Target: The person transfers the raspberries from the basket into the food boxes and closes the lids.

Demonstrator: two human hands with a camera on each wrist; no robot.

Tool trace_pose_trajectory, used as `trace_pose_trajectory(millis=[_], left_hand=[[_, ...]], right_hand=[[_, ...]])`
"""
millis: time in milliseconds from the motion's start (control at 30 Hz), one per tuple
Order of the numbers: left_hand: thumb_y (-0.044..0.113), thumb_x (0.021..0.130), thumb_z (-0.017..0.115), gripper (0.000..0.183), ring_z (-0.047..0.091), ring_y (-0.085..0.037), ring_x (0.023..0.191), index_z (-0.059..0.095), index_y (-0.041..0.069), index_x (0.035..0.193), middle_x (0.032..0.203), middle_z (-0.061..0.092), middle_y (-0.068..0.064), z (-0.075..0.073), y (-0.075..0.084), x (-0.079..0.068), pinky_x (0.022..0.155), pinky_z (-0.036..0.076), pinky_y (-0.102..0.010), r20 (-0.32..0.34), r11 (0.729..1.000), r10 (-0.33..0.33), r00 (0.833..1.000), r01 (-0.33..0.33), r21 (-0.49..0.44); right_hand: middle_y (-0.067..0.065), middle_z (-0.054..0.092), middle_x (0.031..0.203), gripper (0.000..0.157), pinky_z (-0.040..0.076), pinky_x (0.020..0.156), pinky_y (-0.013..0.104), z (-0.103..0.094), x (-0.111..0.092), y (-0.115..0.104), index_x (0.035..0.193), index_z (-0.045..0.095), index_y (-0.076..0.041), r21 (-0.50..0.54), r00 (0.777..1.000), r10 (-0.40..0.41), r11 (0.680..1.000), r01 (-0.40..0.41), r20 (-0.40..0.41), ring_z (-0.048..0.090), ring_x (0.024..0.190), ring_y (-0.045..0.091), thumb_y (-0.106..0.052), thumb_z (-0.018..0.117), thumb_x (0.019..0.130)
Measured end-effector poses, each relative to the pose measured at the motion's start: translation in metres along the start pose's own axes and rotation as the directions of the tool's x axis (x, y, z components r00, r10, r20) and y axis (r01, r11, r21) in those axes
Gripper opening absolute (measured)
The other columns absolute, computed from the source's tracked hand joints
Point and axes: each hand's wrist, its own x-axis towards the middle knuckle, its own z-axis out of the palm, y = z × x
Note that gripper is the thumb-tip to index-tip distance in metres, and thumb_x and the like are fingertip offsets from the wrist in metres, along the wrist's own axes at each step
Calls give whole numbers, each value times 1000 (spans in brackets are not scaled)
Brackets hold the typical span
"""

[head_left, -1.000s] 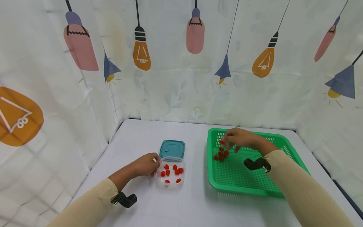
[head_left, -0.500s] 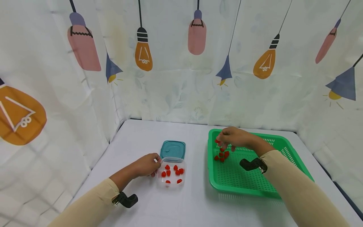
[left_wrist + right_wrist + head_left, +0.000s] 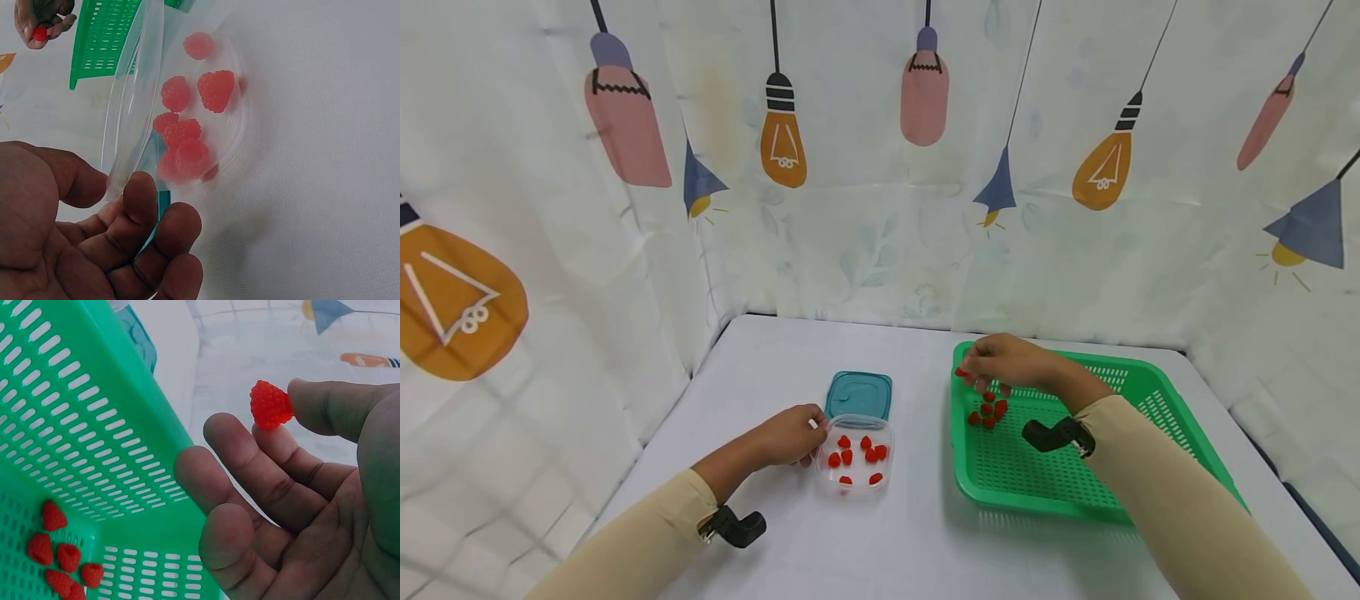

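My right hand [image 3: 1006, 363] pinches one red raspberry [image 3: 270, 405] between thumb and index fingertip, above the left side of the green basket [image 3: 1045, 504]. Several more raspberries [image 3: 60, 550] lie in a cluster on the basket's floor, below the hand. At the left, my left hand [image 3: 790, 433] pinches the rim of a clear plastic container [image 3: 853, 490] between thumb and fingertips. Inside the container several raspberries [image 3: 216, 91] are spread over the bottom. A teal lid [image 3: 859, 393] lies flat on the table just behind the container.
The white-covered table [image 3: 775, 350] carries all of these things. A white curtain [image 3: 865, 250] printed with hanging lamps stands behind the table and on both sides. The basket's raised wall [image 3: 119, 400] stands between its raspberries and the container.
My right hand has moved left with the pinched raspberry, from over the cluster to the basket's left rim. The left hand keeps its grip on the container; the head view shifts slightly.
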Motion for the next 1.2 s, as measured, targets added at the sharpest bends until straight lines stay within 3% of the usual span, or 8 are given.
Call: trace_pose_trajectory(millis=[300, 600, 1200], left_hand=[[20, 103, 60, 18, 60, -24, 70, 59, 8, 115, 78, 63, -7, 0, 1, 0, 62, 49, -32, -3, 1000, -3, 1000, 3, 3], [20, 103, 60, 16, 60, -24, 70, 59, 8, 113, 78, 63, -7, 0, 1, -1, 62, 49, -32, -8, 1000, -7, 1000, 7, 2], [19, 103, 61, 17, 60, -22, 70, 59, 7, 114, 80, 63, -8, 1, 0, -1, 63, 50, -32, -6, 1000, -9, 1000, 9, -14]], right_hand=[[11, 71, 105, 28, 54, 73, 42, 8, 5, -9, 105, 67, -7, 8, 1000, -14, 1000, 14, 12, 64, 96, 32, -34, 58, 104], [7, 72, 107, 27, 52, 63, 37, 16, 10, -21, 112, 66, -6, 22, 1000, -21, 1000, 21, 13, 65, 92, 28, -30, 59, 104], [10, 71, 111, 21, 55, 71, 38, 33, 25, -36, 110, 68, -11, 15, 999, -24, 1000, 23, 46, 68, 97, 25, -28, 58, 105]])
